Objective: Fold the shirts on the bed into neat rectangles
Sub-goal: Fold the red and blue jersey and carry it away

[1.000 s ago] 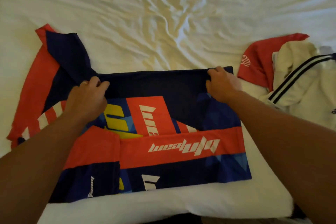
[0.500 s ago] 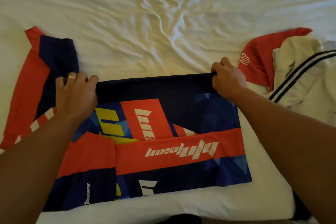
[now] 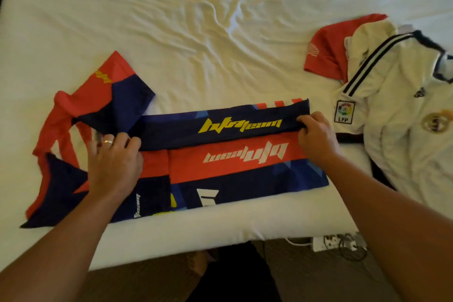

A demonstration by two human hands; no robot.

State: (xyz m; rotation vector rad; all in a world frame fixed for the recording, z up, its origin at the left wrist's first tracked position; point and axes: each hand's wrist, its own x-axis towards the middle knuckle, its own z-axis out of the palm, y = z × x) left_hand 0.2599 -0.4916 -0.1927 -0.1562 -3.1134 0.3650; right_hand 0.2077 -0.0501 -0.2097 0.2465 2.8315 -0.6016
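Since the earlier frame: far edge of jersey [image 3: 220,154] now folded toward the near bed [image 3: 220,32] edge. Left hand [image 3: 114,162], right hand [image 3: 316,137] pinch that fold, seemingly. Advice: align edges; tuck loose sleeve.

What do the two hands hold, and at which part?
Both hold the jersey at its folded-over edge: left hand at the left end, right hand at the right.
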